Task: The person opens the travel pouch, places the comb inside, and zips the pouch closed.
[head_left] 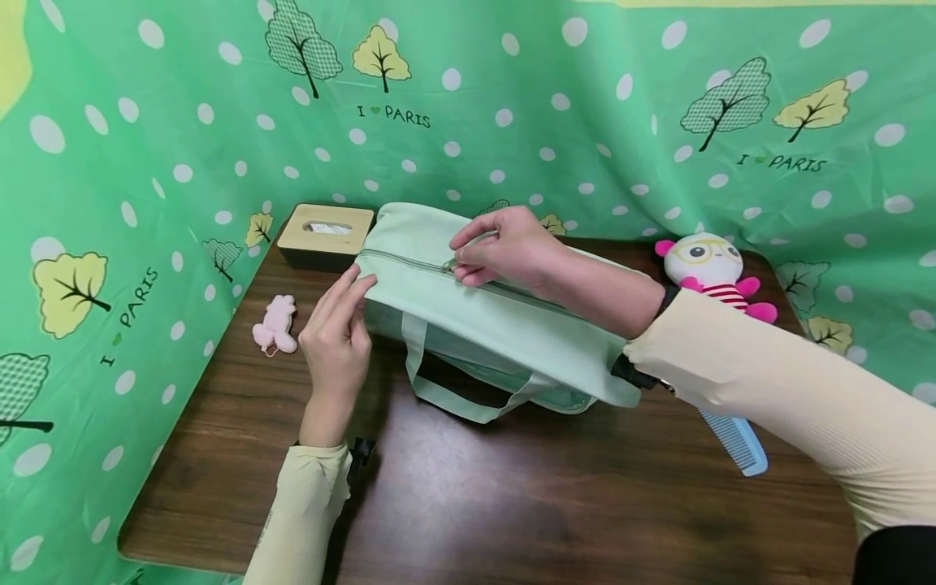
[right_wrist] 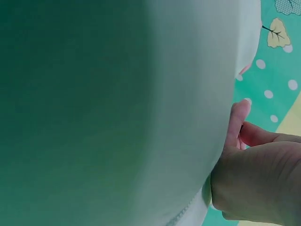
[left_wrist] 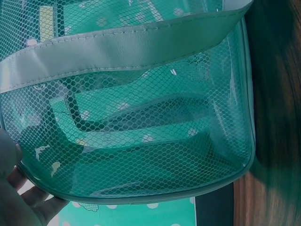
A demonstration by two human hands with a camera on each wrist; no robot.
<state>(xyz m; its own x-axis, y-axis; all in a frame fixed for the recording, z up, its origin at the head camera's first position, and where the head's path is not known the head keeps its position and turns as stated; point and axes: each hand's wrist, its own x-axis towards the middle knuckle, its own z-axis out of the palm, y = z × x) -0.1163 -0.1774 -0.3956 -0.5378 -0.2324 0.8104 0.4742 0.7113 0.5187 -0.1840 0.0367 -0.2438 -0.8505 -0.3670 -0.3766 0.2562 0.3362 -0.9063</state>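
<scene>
A pale green bag [head_left: 497,317] with clear mesh sides and a strap handle [head_left: 468,406] stands on the table. My right hand [head_left: 504,248] is over its top, thumb and fingertips pinching the zipper pull [head_left: 449,265] on the zipper line. At the bag's left end, my left hand [head_left: 336,337] holds the top corner, fingers over the edge. The left wrist view shows its fingers [left_wrist: 33,195] around the corner beside the mesh panel [left_wrist: 141,127]. In the right wrist view, the bag's pale top [right_wrist: 188,94] covers most of the frame and partly hides my right hand [right_wrist: 258,169].
Behind the bag's left end stands a tissue box [head_left: 327,236] with a wooden lid. A small pink plush [head_left: 276,323] lies left. At right are a plush doll [head_left: 705,268] and a blue comb [head_left: 738,443], partly under my right sleeve. A green patterned curtain [head_left: 468,122] hangs behind the table [head_left: 453,504].
</scene>
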